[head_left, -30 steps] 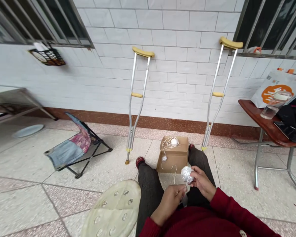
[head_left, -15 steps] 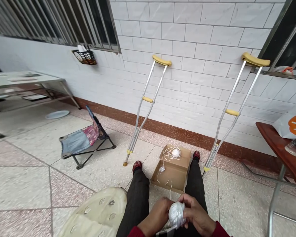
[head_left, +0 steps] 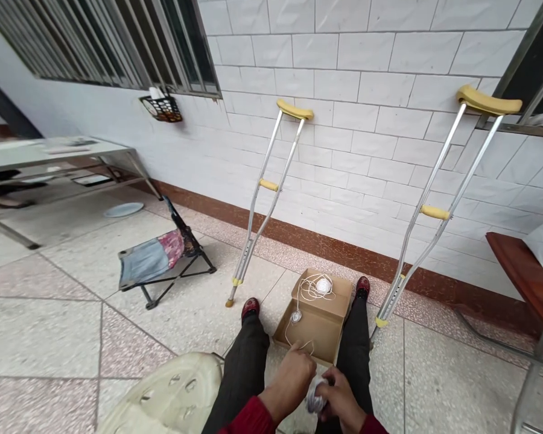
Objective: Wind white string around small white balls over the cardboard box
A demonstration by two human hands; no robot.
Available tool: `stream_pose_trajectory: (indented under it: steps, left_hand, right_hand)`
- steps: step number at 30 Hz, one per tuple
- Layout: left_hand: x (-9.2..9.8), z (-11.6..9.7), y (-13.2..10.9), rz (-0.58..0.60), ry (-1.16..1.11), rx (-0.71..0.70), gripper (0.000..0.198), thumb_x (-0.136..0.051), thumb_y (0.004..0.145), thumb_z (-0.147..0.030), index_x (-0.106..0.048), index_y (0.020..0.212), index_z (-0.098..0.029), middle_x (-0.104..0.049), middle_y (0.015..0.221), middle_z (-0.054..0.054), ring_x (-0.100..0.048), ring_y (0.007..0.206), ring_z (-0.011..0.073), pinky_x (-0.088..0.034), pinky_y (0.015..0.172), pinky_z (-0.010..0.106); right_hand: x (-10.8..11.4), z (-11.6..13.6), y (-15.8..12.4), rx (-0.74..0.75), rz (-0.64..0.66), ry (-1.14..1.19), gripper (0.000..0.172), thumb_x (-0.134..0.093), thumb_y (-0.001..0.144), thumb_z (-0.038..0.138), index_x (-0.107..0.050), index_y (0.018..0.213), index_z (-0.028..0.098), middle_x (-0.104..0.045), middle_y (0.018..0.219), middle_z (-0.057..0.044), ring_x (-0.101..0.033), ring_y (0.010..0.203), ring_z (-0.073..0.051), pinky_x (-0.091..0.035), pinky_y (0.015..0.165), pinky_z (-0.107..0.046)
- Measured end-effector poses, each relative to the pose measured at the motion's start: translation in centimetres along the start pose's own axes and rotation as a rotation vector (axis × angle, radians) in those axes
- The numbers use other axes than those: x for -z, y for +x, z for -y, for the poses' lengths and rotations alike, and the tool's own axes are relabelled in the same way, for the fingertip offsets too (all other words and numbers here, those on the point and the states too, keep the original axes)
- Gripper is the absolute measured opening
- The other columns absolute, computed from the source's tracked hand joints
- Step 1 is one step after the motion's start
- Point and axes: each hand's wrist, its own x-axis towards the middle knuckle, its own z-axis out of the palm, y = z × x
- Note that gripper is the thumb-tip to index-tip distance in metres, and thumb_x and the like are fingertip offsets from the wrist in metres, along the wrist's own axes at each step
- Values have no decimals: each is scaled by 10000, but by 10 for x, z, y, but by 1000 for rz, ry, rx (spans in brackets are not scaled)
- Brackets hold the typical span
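My right hand (head_left: pixel 341 398) is closed around a shiny white ball (head_left: pixel 315 395) of wound string, low in front of me between my knees. Just left of it, and a little farther forward, my left hand (head_left: pixel 293 377) is curled shut at the end of a thin white string (head_left: pixel 308 346) that trails out of the box. Its fingertips are partly hidden. Beyond my hands lies an open cardboard box (head_left: pixel 319 331) on the floor between my feet. A ball of white string (head_left: pixel 323 286) with loose loops rests on its lid, and a smaller white coil (head_left: pixel 295 316) sits near its left edge.
Two crutches, a left one (head_left: pixel 269 185) and a right one (head_left: pixel 434 212), lean on the tiled wall. A folding chair (head_left: pixel 147 262) stands left, a pale plastic stool (head_left: pixel 163 392) beside my left leg. A red-brown table (head_left: pixel 520 271) is at right, a long table (head_left: pixel 113 147) at far left.
My left hand has moved forward and turned over, away from the ball. My right hand keeps the ball, now lower and tilted. The view has shifted slightly left.
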Motion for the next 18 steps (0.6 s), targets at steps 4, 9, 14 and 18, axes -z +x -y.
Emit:
stream_pose_trajectory:
  steps: [4, 9, 14, 18]
  left_hand:
    - [-3, -14, 8, 7, -14, 6, 154, -560, 763, -60, -699, 794, -117, -717, 791, 116, -657, 792, 233, -412, 947, 409]
    - [-1, -19, -5, -210, -238, 77, 238, -450, 883, -120, -683, 859, -158, -696, 805, 80, -622, 771, 203, -431, 749, 306]
    - [-4, -18, -16, -244, -441, 152, 275, -429, 920, -195, -656, 768, -163, -670, 744, 41, -598, 731, 175, -387, 679, 260]
    - [-14, -17, -18, -195, -608, 117, 341, -403, 934, -247, -627, 691, -159, -654, 689, 23, -589, 689, 155, -371, 653, 241]
  right_hand:
    - [10, 22, 14, 4, -28, 144, 341, -636, 595, 298, -543, 901, 180, -579, 691, 8, -553, 499, -121, -434, 402, -219]
    - [13, 73, 10, 127, 9, 156, 395, -608, 597, 259, -587, 978, 156, -629, 888, -46, -613, 650, -153, -502, 489, -250]
    - [9, 101, -5, 208, 36, 144, 429, -578, 622, 242, -578, 1045, 170, -632, 1018, -59, -629, 754, -175, -513, 552, -259]
    - [9, 100, -25, 372, -16, 6, 426, -573, 613, 173, -617, 1037, 183, -640, 1006, -42, -605, 838, -185, -495, 659, -267]
